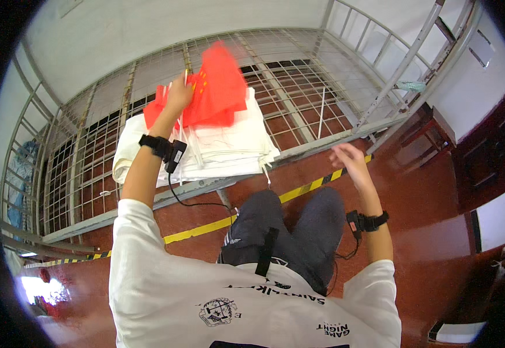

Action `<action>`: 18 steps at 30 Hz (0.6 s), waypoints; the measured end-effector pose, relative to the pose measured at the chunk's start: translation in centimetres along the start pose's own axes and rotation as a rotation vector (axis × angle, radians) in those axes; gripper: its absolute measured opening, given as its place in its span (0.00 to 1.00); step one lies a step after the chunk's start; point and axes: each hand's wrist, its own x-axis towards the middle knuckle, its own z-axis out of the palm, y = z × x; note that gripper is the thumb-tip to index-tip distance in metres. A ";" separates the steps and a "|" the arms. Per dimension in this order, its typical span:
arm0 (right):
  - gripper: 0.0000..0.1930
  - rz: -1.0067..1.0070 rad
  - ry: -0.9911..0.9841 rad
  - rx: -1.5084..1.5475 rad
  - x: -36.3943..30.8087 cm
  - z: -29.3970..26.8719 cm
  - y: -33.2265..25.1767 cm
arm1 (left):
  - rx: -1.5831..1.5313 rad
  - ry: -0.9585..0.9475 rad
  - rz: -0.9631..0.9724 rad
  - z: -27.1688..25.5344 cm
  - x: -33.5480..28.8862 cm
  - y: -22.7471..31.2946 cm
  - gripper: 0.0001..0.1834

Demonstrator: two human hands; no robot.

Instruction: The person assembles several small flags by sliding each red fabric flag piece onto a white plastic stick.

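Observation:
My left hand (180,95) is closed around the thin white stick of a small red flag (220,78) with yellow stars, its cloth blurred at the top. Beneath it, more red flag cloth (154,110) and white sticks (195,148) lie on a stack of folded white cloth (235,152). The stack rests at the near edge of a metal bed frame. Off to the right of the stack, above the floor, my right hand (351,162) hovers with its fingers loosely bent and apart, nothing visible in it.
The bed frame (299,145) has a wire mesh base and railed ends. Yellow and black tape (200,229) runs along the red floor (403,185) before it. A blue-green cloth (410,86) is tied at the right post. A small wooden stool (432,134) stands beyond.

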 end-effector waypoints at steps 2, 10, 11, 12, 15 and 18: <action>0.10 0.152 0.053 -0.061 -0.7 -0.3 1.6 | 0.464 0.185 0.132 -1.0 0.1 -5.7 0.26; 0.09 0.184 0.146 -0.114 -4.3 -3.3 9.0 | 0.504 -0.155 -0.331 -4.0 -8.8 0.2 0.51; 0.08 0.152 0.157 -0.126 -3.8 -2.3 8.2 | 0.508 -0.138 -0.355 -3.7 -10.1 1.1 0.51; 0.08 0.124 0.171 -0.143 -3.6 -0.8 7.0 | 0.618 -0.171 -0.335 -2.9 -11.3 2.0 0.52; 0.08 0.055 -0.025 -0.091 -1.0 4.7 0.8 | 0.586 -0.111 -0.194 -1.7 -12.8 2.3 0.49; 0.11 0.003 -0.311 -0.106 2.5 11.4 -2.8 | 0.467 -0.064 -0.182 -0.9 -13.5 3.4 0.41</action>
